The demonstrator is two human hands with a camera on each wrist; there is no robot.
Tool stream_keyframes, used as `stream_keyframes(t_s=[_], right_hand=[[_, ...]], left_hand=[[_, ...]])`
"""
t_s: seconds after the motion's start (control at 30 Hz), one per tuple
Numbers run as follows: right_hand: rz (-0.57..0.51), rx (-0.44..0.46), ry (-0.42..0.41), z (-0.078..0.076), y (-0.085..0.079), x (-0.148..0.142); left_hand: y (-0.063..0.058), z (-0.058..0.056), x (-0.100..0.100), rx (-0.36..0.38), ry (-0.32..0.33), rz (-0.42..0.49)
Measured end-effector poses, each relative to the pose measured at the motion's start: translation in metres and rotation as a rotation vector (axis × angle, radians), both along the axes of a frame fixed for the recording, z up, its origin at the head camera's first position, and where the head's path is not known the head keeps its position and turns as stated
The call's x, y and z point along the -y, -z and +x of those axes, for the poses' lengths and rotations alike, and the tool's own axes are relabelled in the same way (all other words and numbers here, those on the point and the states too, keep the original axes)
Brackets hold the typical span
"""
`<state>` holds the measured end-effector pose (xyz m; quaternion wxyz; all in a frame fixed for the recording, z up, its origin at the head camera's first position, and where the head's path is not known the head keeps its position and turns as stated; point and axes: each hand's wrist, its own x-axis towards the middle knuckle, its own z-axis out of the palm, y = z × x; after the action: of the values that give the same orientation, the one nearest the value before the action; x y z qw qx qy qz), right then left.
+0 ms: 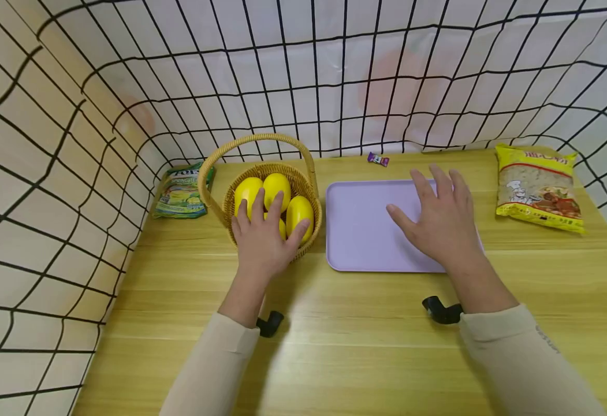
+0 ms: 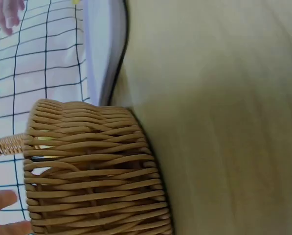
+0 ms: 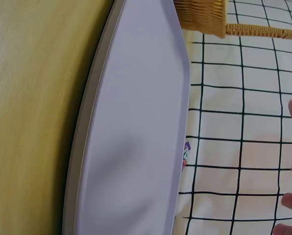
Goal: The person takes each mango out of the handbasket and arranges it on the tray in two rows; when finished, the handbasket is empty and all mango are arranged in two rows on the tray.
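Note:
My left hand (image 1: pixel 265 242) is over the near side of a wicker basket (image 1: pixel 316 222), fingers spread and nothing gripped. Several smooth yellow oval fruits (image 1: pixel 299 215) lie inside the basket, partly hidden by the fingers; whether any fingertip touches one I cannot tell. In the left wrist view, fingertips (image 2: pixel 1 199) show beside the woven wall of the basket (image 2: pixel 94 171). My right hand (image 1: pixel 440 225), fingers apart and holding nothing, hovers over the right part of a lilac tray (image 1: pixel 365 231). Its shadow falls on the tray (image 3: pixel 136 98) in the right wrist view.
A green packet (image 1: pixel 182 193) lies left of the basket. Behind the tray is a small purple wrapped candy (image 1: pixel 378 159). A yellow-ended bag (image 1: pixel 538 188) lies at the far right. Black grid netting (image 1: pixel 329 81) over white cloth borders the wooden table (image 1: pixel 345 341).

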<state>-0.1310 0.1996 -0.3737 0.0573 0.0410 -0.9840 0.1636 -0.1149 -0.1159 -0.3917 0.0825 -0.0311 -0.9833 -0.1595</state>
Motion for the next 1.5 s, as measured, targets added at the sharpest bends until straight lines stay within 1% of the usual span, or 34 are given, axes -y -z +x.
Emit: stream_keyframes(t_s=[0.07, 0.17, 0.3, 0.43, 0.5, 0.57, 0.7, 0.87, 0.97, 1.07, 1.2, 1.33, 1.37, 1.5], right_hand=[[-0.038, -0.054, -0.012, 0.002, -0.003, 0.004], [-0.104, -0.134, -0.020, 0.004, -0.005, 0.009], [-0.201, -0.255, -0.027, 0.007, -0.006, 0.018], [-0.289, -0.372, -0.040, 0.009, -0.007, 0.027], [-0.321, -0.409, -0.047, 0.009, -0.007, 0.032], [-0.347, -0.434, -0.059, 0.011, -0.007, 0.037], [-0.386, -0.466, -0.103, 0.013, -0.005, 0.045], [-0.436, -0.451, -0.140, 0.014, -0.003, 0.053], [-0.470, -0.431, -0.177, 0.013, -0.002, 0.061], [-0.500, -0.407, -0.231, 0.010, 0.003, 0.072], [-0.536, -0.328, -0.269, 0.007, 0.011, 0.085], [-0.555, -0.217, -0.279, 0.008, 0.017, 0.099], [-0.555, -0.190, -0.284, 0.008, 0.018, 0.103], [-0.549, -0.099, -0.311, 0.009, 0.021, 0.117]], left_hand=[[0.003, 0.001, 0.002, -0.115, -0.002, 0.059], [0.009, 0.003, 0.005, -0.277, -0.007, 0.123], [0.016, 0.005, 0.010, -0.443, -0.003, 0.244], [0.022, 0.008, 0.017, -0.564, 0.000, 0.376], [0.024, 0.011, 0.020, -0.597, -0.016, 0.434], [0.026, 0.014, 0.022, -0.615, -0.045, 0.491], [0.030, 0.019, 0.024, -0.613, -0.128, 0.606], [0.034, 0.021, 0.024, -0.558, -0.244, 0.764], [0.037, 0.020, 0.025, -0.525, -0.305, 0.896], [0.039, 0.018, 0.028, -0.489, -0.349, 1.021], [0.044, 0.015, 0.030, -0.429, -0.401, 1.146], [0.048, 0.009, 0.028, -0.402, -0.463, 1.261], [0.049, 0.008, 0.027, -0.390, -0.484, 1.301], [0.055, 0.004, 0.023, -0.346, -0.561, 1.397]])
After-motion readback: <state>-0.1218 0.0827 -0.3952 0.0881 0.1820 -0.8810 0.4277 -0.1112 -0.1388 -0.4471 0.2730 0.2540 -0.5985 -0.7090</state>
